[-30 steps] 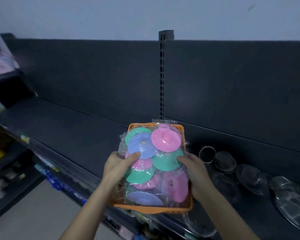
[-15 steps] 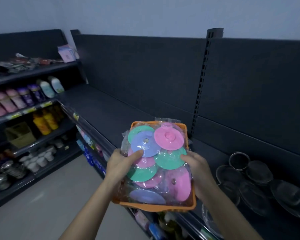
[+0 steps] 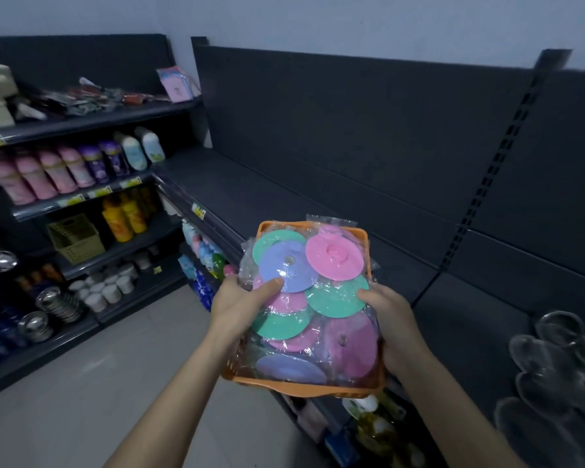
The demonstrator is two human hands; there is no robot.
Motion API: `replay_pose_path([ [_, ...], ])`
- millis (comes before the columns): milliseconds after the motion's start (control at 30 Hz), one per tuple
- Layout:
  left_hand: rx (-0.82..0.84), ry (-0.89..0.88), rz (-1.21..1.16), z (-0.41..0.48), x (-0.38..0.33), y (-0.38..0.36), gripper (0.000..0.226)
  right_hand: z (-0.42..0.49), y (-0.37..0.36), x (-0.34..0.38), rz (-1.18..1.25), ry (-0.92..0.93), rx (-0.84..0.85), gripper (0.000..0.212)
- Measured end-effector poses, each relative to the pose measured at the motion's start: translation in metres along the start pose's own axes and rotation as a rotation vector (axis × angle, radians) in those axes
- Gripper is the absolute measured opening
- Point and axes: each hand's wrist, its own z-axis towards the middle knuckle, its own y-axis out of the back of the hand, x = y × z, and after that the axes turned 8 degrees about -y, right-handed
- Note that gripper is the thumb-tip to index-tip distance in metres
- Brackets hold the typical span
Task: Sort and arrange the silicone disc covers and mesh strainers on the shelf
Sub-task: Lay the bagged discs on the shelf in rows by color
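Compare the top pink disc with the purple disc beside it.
Pink disc has a raised centre knob; purple disc has a centre hole. The thumb of the left hand rests on the purple disc; pink disc is untouched. Both round, wrapped, in the orange basket.

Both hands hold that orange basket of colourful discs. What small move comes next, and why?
Probably set the orange basket down on the dark shelf ahead: left hand and right hand grip its sides in mid-air, and the mesh strainers lie further right.
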Motion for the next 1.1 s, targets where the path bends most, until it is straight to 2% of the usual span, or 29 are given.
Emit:
replay_pose_path([
  [233, -0.028, 0.007, -0.027, 0.038, 0.012, 0.074, 0.054, 0.023, -0.083, -0.012, -0.04, 0.013, 0.015, 0.02],
  [367, -0.053, 0.024, -0.033, 0.06, 0.017, 0.098, 0.059, 0.041, -0.113, -0.012, -0.029, 0.031, 0.029, 0.012],
  [633, -0.116, 0.0, -0.003, 0.122, 0.02, 0.124, 0.04, 0.104, -0.163, -0.002, -0.029, 0.034, 0.047, 0.014],
  [933, -0.165, 0.039, 0.013, 0.252, 0.022, 0.141, 0.06, 0.231, -0.22, 0.025, -0.049, -0.006, 0.045, 0.009],
  [1100, -0.197, 0.057, -0.015, 0.316, 0.027, 0.155, 0.062, 0.289, -0.255, 0.04, -0.066, -0.028, 0.066, 0.011],
])
